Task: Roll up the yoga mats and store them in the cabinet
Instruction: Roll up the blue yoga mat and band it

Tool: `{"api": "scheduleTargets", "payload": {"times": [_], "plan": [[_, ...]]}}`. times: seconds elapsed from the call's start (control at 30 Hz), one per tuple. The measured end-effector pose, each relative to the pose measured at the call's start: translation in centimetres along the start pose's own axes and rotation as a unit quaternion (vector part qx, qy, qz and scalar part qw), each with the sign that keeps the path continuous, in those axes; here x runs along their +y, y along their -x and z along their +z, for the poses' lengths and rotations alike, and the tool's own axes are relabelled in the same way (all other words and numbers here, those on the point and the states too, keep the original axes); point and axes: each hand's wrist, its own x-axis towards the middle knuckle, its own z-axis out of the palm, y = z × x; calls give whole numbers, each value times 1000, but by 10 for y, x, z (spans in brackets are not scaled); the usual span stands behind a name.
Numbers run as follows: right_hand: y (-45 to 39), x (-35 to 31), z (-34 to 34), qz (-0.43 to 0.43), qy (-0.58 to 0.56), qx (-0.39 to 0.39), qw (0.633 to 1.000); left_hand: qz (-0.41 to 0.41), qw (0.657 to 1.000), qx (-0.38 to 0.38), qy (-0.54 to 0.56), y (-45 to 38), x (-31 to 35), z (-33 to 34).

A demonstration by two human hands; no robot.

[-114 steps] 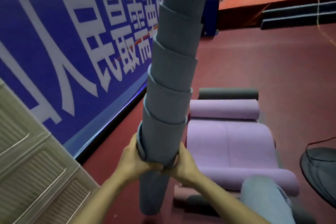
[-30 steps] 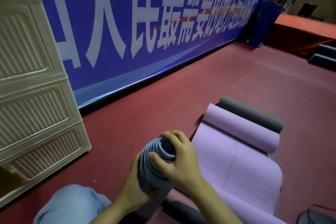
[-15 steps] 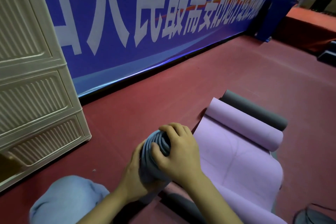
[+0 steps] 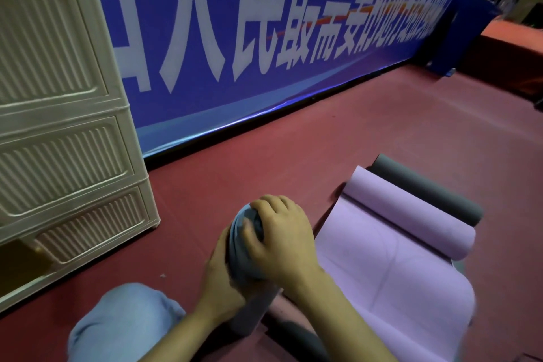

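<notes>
A rolled grey yoga mat (image 4: pixel 245 261) stands upright on the red floor in front of me. My left hand (image 4: pixel 219 276) grips its side from the left. My right hand (image 4: pixel 280 242) lies over its top end, fingers curled over the rim and thumb pressing into the spiral. To the right lies a purple mat (image 4: pixel 390 270), partly unrolled with its far end rolled. Behind that is a rolled dark grey mat (image 4: pixel 432 189). The cream cabinet (image 4: pixel 58 132) with ribbed panels stands at the left.
A blue banner wall (image 4: pixel 264 38) with white characters runs along the back. My knee in light blue trousers (image 4: pixel 123 323) is at the lower left. Another dark mat roll (image 4: pixel 296 335) lies under my right forearm. A blue post (image 4: pixel 458 35) stands at the far right.
The tall, telescoped grey roll has been pushed down into a short compact roll. Over the last second my right hand pressed further onto its top and the view shifted slightly.
</notes>
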Motion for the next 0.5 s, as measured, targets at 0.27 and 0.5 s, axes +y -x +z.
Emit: {"api": "scheduleTargets", "payload": {"times": [0.27, 0.5], "plan": [[5, 3, 23, 63, 3, -4, 998, -9, 995, -102, -14, -6, 6, -12], [-1, -3, 37, 54, 7, -27, 998, -17, 989, -146, 15, -19, -6, -28]]}}
